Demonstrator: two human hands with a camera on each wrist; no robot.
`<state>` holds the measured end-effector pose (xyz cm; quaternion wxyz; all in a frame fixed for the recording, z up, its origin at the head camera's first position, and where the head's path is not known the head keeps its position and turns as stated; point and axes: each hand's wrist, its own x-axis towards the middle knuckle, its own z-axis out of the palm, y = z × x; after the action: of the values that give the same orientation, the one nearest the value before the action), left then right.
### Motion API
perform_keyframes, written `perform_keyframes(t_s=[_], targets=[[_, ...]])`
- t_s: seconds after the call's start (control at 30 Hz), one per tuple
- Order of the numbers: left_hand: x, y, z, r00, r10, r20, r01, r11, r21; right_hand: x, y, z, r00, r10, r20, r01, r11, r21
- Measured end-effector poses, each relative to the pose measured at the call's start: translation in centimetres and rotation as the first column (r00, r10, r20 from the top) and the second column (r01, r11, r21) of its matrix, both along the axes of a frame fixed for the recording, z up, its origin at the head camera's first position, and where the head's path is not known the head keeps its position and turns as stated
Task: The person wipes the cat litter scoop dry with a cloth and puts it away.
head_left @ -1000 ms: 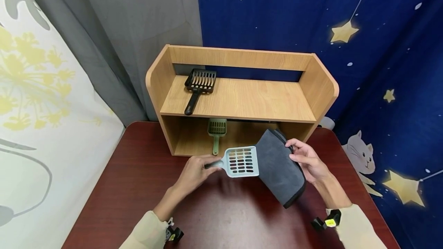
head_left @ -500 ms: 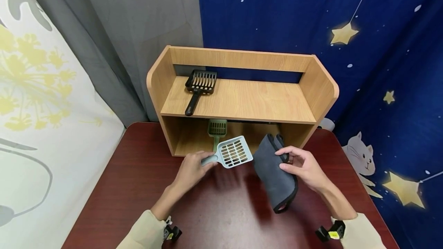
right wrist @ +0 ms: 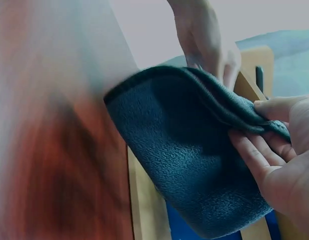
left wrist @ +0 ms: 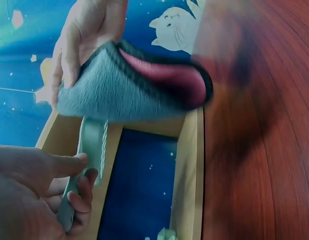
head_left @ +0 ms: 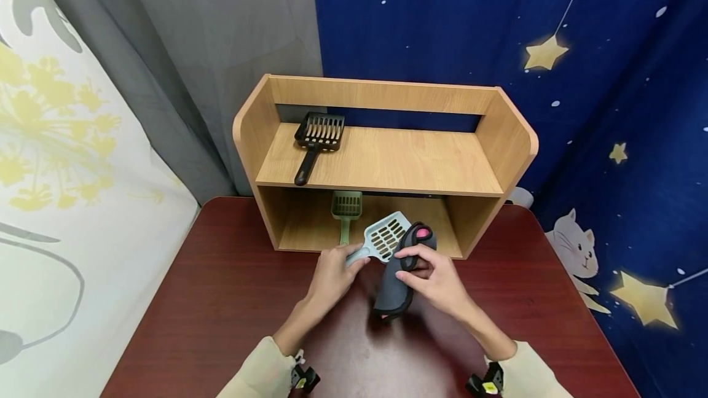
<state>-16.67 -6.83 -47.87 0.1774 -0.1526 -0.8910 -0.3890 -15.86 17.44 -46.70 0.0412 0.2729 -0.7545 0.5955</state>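
Note:
My left hand (head_left: 330, 276) grips the handle of a pale blue litter scoop (head_left: 384, 235), its slotted head tilted up toward the right. In my right hand (head_left: 437, 278) a dark grey cloth (head_left: 391, 290) with black edging is pinched near its upper border. The cloth (left wrist: 124, 95) is folded over, and pink lining shows inside the fold in the left wrist view. It overlaps the right edge of the scoop head in the head view. From the right wrist view, the cloth (right wrist: 189, 150) hangs between thumb and fingers and hides the scoop.
A two-tier wooden shelf (head_left: 409, 161) stands at the back of the dark red table (head_left: 221, 300). On its upper tier lies a black litter scoop (head_left: 321, 134), left side. A green litter scoop (head_left: 346, 204) lies in the lower tier, just behind my left hand. Curtains hang behind.
My right hand has carried the cloth leftward to the scoop, and the cloth has folded narrower, showing pink. The scoop head has tilted upward, and my left hand has shifted slightly right.

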Motion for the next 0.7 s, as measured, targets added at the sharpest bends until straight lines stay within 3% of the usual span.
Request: perform_keyframes(t_s=[0.2, 0.3, 0.43, 0.7], targets=[[-0.1, 0.8, 0.2, 1.000, 0.005, 0.002, -0.006, 1.000, 0.022, 0.6, -1.6, -0.8, 0.996, 0.071, -0.056, -0.070, 0.997, 0.014], [0.0, 0.7, 0.1, 1.000, 0.002, -0.011, -0.002, 1.000, 0.024, 0.5, -1.3, -0.9, 0.993, 0.060, -0.104, -0.056, 0.997, 0.044], [0.2, 0.3, -0.3, 1.000, -0.001, -0.018, 0.001, 1.000, 0.027, -0.1, 0.2, -0.9, 0.991, -0.041, -0.123, 0.050, 0.997, 0.066], [0.7, -0.4, -0.8, 1.000, -0.012, -0.020, 0.013, 0.999, 0.037, -2.0, 2.8, -0.7, 0.978, -0.205, -0.030, 0.206, 0.977, 0.050]])
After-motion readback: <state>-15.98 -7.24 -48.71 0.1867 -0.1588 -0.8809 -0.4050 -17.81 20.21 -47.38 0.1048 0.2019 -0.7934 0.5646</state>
